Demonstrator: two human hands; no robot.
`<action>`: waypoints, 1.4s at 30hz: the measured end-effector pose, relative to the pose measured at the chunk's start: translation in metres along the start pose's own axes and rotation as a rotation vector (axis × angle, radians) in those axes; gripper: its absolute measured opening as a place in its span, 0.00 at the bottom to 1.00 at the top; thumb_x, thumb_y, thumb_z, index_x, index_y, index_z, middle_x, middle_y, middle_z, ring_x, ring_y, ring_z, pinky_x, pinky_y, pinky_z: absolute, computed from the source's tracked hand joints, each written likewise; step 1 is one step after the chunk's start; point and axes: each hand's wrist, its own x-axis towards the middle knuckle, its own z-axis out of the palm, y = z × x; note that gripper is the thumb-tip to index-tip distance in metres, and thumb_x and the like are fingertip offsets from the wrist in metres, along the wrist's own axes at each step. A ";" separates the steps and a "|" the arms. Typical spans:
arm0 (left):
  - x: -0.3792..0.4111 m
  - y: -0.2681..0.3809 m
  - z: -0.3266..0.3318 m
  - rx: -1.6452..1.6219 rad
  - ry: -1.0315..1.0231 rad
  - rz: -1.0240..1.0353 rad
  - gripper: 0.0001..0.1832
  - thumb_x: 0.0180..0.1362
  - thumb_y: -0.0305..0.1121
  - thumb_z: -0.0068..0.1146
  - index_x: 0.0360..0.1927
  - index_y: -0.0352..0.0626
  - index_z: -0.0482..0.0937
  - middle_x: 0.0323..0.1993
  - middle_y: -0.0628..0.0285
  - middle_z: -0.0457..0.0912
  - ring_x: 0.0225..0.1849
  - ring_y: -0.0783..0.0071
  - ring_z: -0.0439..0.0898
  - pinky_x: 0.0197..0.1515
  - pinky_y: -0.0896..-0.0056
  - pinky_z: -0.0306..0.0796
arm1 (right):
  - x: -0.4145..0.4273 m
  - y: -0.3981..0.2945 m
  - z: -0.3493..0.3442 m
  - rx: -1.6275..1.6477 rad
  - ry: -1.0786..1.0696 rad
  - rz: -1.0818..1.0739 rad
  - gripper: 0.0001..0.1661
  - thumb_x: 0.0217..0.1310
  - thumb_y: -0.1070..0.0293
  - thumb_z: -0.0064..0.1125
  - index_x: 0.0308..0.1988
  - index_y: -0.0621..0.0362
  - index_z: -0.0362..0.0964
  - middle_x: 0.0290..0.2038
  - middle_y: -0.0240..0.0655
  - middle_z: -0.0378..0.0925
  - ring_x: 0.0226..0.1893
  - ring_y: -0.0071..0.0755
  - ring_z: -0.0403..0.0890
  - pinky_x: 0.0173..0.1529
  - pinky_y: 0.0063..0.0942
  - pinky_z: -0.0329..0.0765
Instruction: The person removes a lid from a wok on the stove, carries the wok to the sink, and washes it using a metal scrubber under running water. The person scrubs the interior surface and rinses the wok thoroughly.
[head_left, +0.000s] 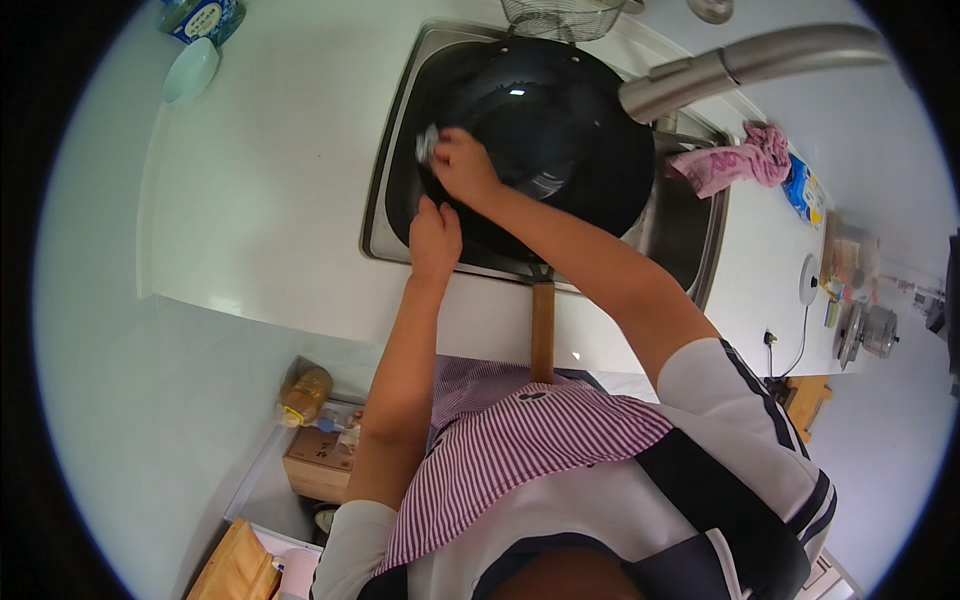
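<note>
A large black wok (517, 142) rests over the stainless steel sink (679, 225). Its wooden handle (543, 330) points towards my body across the counter's front edge. My right hand (466, 166) holds a silvery scrubber (427, 144), probably steel wool, at the wok's left inner wall; it is slightly blurred. Just below it, my left hand (436, 238) grips the near-left rim of the wok, fingertips on the rim and partly hidden. A little water glistens on the wok's dark inside.
A metal faucet (675, 86) reaches over the wok's right side. Behind stands a wire basket (562, 19). A pink cloth (731, 161) hangs at the sink's right edge beside a blue packet (805, 191). At far left on the white counter (262, 172) are a pale bowl (191, 71) and a bottle (202, 19).
</note>
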 end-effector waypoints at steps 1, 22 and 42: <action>-0.001 0.001 0.002 0.001 -0.005 -0.005 0.13 0.60 0.31 0.44 0.33 0.25 0.67 0.22 0.36 0.76 0.27 0.38 0.76 0.30 0.49 0.68 | 0.020 0.004 0.005 -0.020 0.131 0.005 0.05 0.45 0.72 0.59 0.22 0.62 0.73 0.40 0.47 0.76 0.36 0.53 0.78 0.40 0.37 0.76; 0.004 0.008 -0.016 -0.090 -0.105 -0.034 0.10 0.56 0.28 0.48 0.31 0.27 0.65 0.16 0.44 0.74 0.19 0.47 0.75 0.25 0.55 0.67 | 0.086 0.045 0.002 -0.562 0.066 -0.006 0.27 0.44 0.81 0.52 0.49 0.75 0.62 0.57 0.68 0.49 0.52 0.70 0.60 0.58 0.50 0.63; 0.006 0.005 -0.020 -0.067 -0.095 -0.004 0.10 0.57 0.28 0.48 0.29 0.28 0.64 0.14 0.47 0.73 0.15 0.53 0.73 0.22 0.59 0.67 | 0.069 0.123 -0.132 -1.285 -0.199 -0.027 0.30 0.63 0.64 0.37 0.62 0.66 0.55 0.69 0.38 0.44 0.69 0.42 0.47 0.67 0.41 0.53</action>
